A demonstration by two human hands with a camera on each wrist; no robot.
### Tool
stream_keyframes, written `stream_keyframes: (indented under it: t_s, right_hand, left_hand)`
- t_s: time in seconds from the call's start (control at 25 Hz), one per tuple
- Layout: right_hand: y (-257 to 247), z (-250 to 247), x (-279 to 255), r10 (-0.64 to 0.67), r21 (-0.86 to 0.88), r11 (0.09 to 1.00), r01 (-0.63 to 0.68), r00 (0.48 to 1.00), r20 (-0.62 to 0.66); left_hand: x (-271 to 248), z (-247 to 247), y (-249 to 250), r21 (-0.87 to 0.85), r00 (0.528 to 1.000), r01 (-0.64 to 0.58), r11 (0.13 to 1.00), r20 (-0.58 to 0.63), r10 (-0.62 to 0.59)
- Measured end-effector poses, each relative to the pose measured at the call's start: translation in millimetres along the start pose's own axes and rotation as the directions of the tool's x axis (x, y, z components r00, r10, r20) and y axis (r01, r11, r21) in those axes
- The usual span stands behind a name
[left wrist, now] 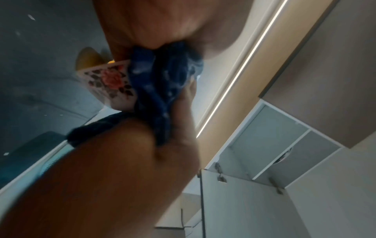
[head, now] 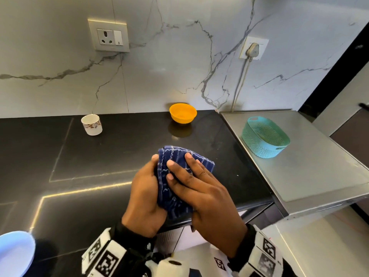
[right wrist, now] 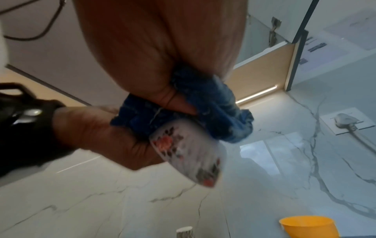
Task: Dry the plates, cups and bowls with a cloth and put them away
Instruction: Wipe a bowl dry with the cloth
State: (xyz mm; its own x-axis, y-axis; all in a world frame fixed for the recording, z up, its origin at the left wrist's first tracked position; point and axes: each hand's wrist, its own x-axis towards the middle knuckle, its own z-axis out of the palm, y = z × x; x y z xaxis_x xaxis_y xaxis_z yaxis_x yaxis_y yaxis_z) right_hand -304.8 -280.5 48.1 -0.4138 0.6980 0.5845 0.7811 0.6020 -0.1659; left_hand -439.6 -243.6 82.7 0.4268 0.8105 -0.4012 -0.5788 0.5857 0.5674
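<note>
A dark blue checked cloth [head: 173, 166] is bundled between my two hands above the black counter's front edge. My left hand [head: 145, 192] curls round the bundle from the left. My right hand [head: 201, 186] lies over the cloth, fingers on top and thumb pinching it. The cloth hides what it wraps in the head view. The wrist views show a white floral cup [left wrist: 107, 82] [right wrist: 189, 154] held in the left hand, with the cloth [right wrist: 213, 103] pushed against it. A second floral cup [head: 92, 124] stands upright at the back left. An orange bowl [head: 183, 113] sits by the wall.
A pale plate or bowl [head: 14, 254] shows at the lower left corner. A teal mesh basket [head: 264, 136] stands on the steel surface [head: 319, 172] right of the black counter [head: 79, 156]. A plug and cable [head: 252, 49] hang on the marble wall.
</note>
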Motion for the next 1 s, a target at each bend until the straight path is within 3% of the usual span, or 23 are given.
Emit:
stream_keyframes:
  t_s: [0.12,0.24,0.32,0.44,0.6,0.72,0.88,1.0]
  right_hand:
    - [0,0,-18,-0.12,-0.064,0.99,0.123,0.992,0.051]
    - [1,-2,-6,-0.118,-0.045,0.992,0.121,0.99,0.076]
    - [-1,-8,13,0.006,0.094,0.995,-0.014,0.996,0.09]
    - [3,-19,29,0.194,0.372,0.886,-0.278,0.949,0.247]
    - [13,-11,28,0.303,0.434,0.813,-0.389,0.918,0.255]
    - [17,-7,19,0.419,0.504,0.708,-0.494,0.869,0.263]
    - [2,0,-1,0.475,0.67,0.613,-0.42,0.873,0.113]
    - [3,1,-4,0.635,0.819,0.397,-0.415,0.768,0.081]
  left_hand:
    - [-1,-5,13,-0.01,0.999,0.024,1.0,0.023,-0.023]
    - [0,-8,6,0.06,0.999,-0.047,0.997,-0.008,0.047]
    - [0,-9,-3,0.106,0.992,-0.112,0.988,-0.038,0.117]
    - [-2,-18,-8,0.264,0.955,-0.282,0.923,-0.02,0.297]
    - [0,-28,-2,0.403,0.938,-0.324,0.856,0.018,0.347]
    - [7,-39,7,0.302,0.953,-0.287,0.909,-0.007,0.303]
    - [18,-52,8,0.028,0.967,-0.226,0.974,-0.11,0.228]
    - [25,-54,1,0.023,0.968,-0.187,0.982,-0.168,0.188]
